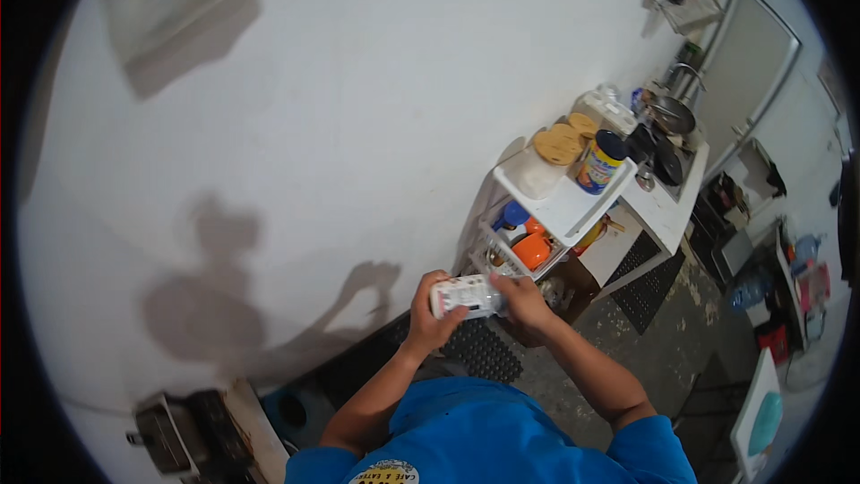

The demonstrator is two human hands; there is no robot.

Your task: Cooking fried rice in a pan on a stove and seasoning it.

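Observation:
A small plastic container (pixel 467 294) with a white printed label lies on its side between my two hands, in front of my blue shirt. My left hand (pixel 428 316) grips its whitish end, the thumb resting along the label. Around the clear end are the fingers of my right hand (pixel 527 306); that end is partly covered by them. The label bears writing. Just beyond my hands stands a white tiered cart (pixel 571 232). Its top holds a clear jar (pixel 537 175) with a wooden lid and a yellow-and-blue can (pixel 600 165) with a dark lid.
Orange and blue kitchenware fills the cart's second basket (pixel 527 235). Behind it, a sink counter (pixel 662 215) carries frying pans (pixel 672 114). A black rubber mat (pixel 480 349) lies on the floor. To the lower left is a dark appliance (pixel 171 433); at right, a white table (pixel 756 410).

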